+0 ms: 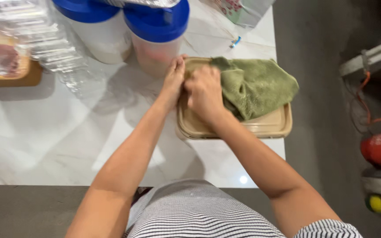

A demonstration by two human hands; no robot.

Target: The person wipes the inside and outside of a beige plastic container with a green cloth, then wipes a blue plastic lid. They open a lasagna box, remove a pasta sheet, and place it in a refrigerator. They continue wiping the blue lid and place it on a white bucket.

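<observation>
From the head view, a green cloth (256, 86) is being gripped by the right hand (204, 91), closed on its left edge, over a tan tray (243, 128) at three o'clock on the white table (45, 141). The tray's left rim is being pressed by the flat, open left hand (173, 81). Wiping is probably underway; steady bracing is being called for next. Two blue-lidded tubs (155, 35) are standing at twelve o'clock, clear plastic packaging (45, 44) at ten.

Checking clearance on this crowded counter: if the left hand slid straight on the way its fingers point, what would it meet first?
Probably the blue-lidded clear jar: the left hand points up at its base, fingertips nearly touching it, though depth is unclear.
</observation>
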